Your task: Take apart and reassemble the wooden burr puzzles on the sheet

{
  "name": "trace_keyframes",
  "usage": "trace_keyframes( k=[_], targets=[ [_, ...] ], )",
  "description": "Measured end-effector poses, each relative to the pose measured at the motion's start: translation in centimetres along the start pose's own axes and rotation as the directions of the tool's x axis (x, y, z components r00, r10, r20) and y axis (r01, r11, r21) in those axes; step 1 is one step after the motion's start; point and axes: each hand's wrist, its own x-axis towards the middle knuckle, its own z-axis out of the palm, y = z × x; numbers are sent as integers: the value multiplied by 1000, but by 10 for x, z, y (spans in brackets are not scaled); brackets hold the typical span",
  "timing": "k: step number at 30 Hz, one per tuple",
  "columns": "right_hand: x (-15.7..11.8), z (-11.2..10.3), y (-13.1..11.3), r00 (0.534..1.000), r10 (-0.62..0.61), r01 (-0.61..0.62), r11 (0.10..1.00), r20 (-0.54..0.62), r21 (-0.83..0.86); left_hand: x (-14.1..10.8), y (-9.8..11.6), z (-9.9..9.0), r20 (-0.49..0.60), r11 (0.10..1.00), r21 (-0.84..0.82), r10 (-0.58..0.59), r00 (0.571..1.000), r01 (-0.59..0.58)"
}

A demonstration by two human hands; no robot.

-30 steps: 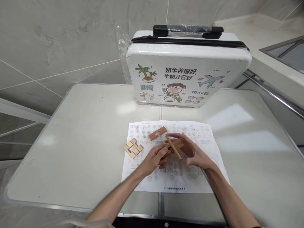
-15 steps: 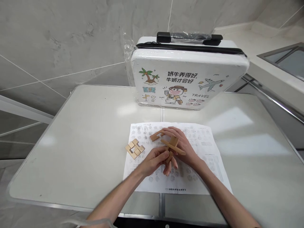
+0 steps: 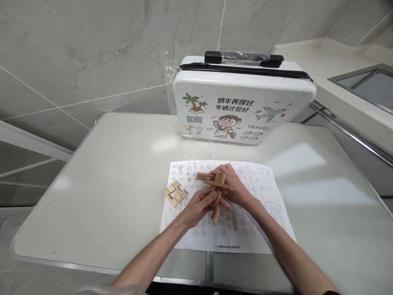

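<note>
Several notched wooden burr puzzle pieces [image 3: 219, 181] are joined crosswise above the printed sheet. My left hand [image 3: 198, 207] pinches the lower piece of this assembly between thumb and fingers. From the far right side my right hand [image 3: 235, 186] is closed around the pieces, its fingers partly hidden behind them. Another notched wooden piece [image 3: 202, 176] sticks out to the left at my right fingertips, near the top of the assembly. Whether it touches the joined pieces I cannot tell. Left of my hands, light wooden pieces [image 3: 172, 200] lie flat together in a squarish ring.
Under my hands is a paper sheet [image 3: 258, 241] printed with small diagrams. It lies on a pale folding table [image 3: 101, 196] with a centre seam. A white suitcase [image 3: 196, 88] in plastic wrap stands at the back. A counter [image 3: 319, 61] is at the right.
The separate notched piece has tilted from slanting to nearly level and come closer to the joined pieces. The assembly has shifted slightly left in my hands, and the camera view has moved a little.
</note>
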Motion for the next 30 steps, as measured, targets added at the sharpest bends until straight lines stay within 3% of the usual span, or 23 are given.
trace_keyframes(
  k=[5, 8, 12, 14, 16, 18, 25, 30],
  targets=[
    [-3, -11, -7, 992, 97, -96, 995, -75, 18, 1, -1, -3, -28, 1000, -10, -4, 1000, 4],
    [-12, -25, -9, 932, 317, -276, 935, -176, 221, 1, -2, -5, -43, 1000, -22, -4, 999, 3],
    [-26, -36, -4, 794, 592, -380, 664, -143, 644, 2, -3, -7, -62, 999, -37, -7, 998, 4],
    [-32, -36, 1, 753, 653, -328, 473, -76, 817, 2, -4, -8, -70, 999, -44, -8, 998, 5],
    [-37, -32, 5, 758, 652, -273, 319, -1, 908, 3, -4, -9, -79, 999, -49, -9, 997, 5],
    [-40, -28, 8, 775, 630, -251, 250, 40, 935, 4, -4, -10, -88, 999, -53, -10, 996, 5],
    [-40, -21, 8, 806, 590, -221, 222, 50, 950, 5, -2, -11, -96, 997, -78, -14, 995, 7],
    [-48, -25, 7, 829, 505, -353, 140, 240, 925, 5, -2, -10, -95, 993, -116, -3, 995, -8]
  ],
)
